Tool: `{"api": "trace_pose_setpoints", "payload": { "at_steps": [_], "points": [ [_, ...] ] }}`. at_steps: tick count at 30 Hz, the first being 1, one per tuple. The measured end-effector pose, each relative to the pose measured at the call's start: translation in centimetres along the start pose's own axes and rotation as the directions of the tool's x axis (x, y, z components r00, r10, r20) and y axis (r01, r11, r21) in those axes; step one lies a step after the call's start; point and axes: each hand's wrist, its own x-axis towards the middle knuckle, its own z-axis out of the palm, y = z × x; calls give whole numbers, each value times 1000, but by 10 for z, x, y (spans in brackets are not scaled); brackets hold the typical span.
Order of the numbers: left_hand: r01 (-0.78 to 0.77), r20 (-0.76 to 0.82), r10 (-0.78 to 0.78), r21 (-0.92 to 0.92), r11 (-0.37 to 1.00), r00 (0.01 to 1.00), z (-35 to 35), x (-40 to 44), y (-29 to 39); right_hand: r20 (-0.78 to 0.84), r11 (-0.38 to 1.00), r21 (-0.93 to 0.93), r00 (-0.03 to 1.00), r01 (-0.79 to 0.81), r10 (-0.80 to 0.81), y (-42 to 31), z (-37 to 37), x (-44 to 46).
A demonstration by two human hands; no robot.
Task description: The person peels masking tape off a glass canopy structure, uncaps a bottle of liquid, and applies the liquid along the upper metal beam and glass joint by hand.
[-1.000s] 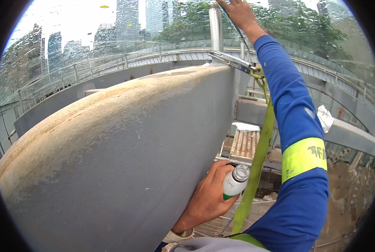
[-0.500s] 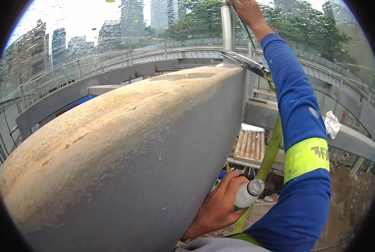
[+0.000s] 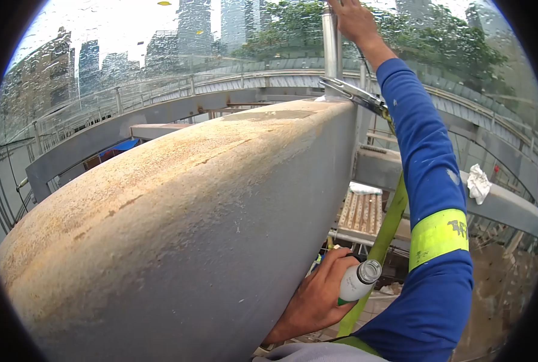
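Low in the view, my left hand (image 3: 314,301) is closed around a small bottle (image 3: 356,280) with a white and green body. The bottle is tilted, and its clear mouth shows no cap. My right hand (image 3: 356,27) is raised at the top edge, against or just beside an upright shiny metal post (image 3: 332,54). Its fingertips are cut off by the frame, so its grip is unclear. The post rises from the far end of a large grey curved structure (image 3: 263,211) with a rough, tan, weathered top. A metal clamp-like fitting (image 3: 353,93) sits by the post's base.
A yellow-green strap (image 3: 386,235) hangs from the fitting, behind my right arm. Grey beams and a walkway railing curve round the far side. A crumpled white cloth (image 3: 478,184) lies on the right beam. Below is a slatted platform (image 3: 360,211).
My right hand has shifted slightly down and right along the post. The whole view has moved a little, while my left hand keeps hold of the bottle.
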Motion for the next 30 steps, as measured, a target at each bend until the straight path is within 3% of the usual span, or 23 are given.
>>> {"api": "trace_pose_setpoints", "payload": {
  "at_steps": [3,5,6,7,8,9,10,11,12,14,15,18,19,21,25,30],
  "points": [
    [-27,-25,28,27,999,999,0,0,0,-45,980,170,993,-100,109,-21,-2,-1],
    [52,-15,-52,-46,998,999,0,0,3,217,794,452,914,-406,344,-23,24,9],
    [49,-8,-49,-40,998,999,1,1,2,214,793,449,911,-412,352,-23,38,24],
    [13,-36,-13,-14,1000,999,3,0,-1,479,968,88,862,-236,166,-26,53,42],
    [-22,-62,23,17,1000,998,2,-1,-2,737,976,-197,671,88,88,-32,61,53],
    [-23,-53,25,30,999,998,2,-1,-1,732,977,-199,674,73,99,-48,60,50],
    [-21,-55,23,34,999,998,1,-1,0,301,940,-74,891,-332,339,-68,55,38],
    [-19,-62,22,37,999,998,0,-1,1,-150,783,228,773,-579,616,-80,49,31],
    [-18,-60,21,48,999,998,0,-2,0,-152,777,233,767,-585,623,-74,38,29],
    [34,-53,-33,19,999,998,1,-6,0,-40,981,-9,980,-193,193,-46,17,18],
    [37,-60,-36,24,999,998,1,-6,1,-27,985,136,993,-110,115,-29,29,17],
    [9,-49,-8,21,1000,999,-3,-5,6,-117,998,62,993,31,-24,9,39,15],
    [11,-38,-11,25,1000,999,-3,-5,6,-114,997,62,993,36,-29,14,24,16],
    [17,-30,-16,16,1000,999,-3,-5,6,163,1000,10,986,-29,27,25,-7,13],
    [8,-13,-8,6,1000,1000,-4,-5,5,143,997,-77,990,30,-19,33,-9,17],
    [-41,-36,42,22,999,998,-2,-6,2,197,999,37,980,32,-39,28,-7,30]
  ]
}}
